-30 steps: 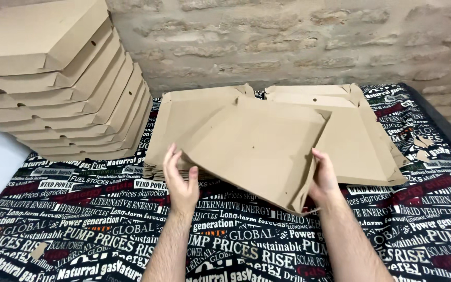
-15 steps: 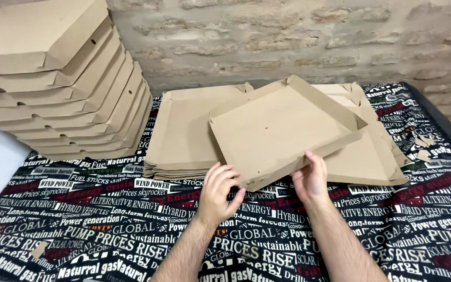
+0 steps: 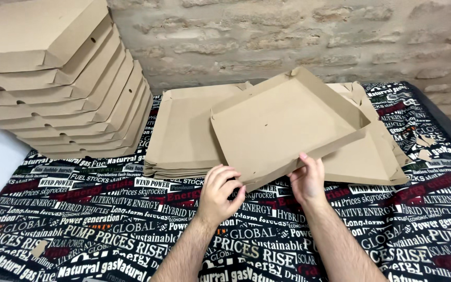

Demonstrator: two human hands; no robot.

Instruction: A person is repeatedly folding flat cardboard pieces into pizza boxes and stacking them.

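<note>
The half-folded cardboard box, its side walls raised, is held tilted above a pile of flat box blanks on the printed cloth. The right hand grips its near edge with fingers closed, while the left hand curls at the near corner, fingers pinching the flap. A stack of finished boxes stands at left.
</note>
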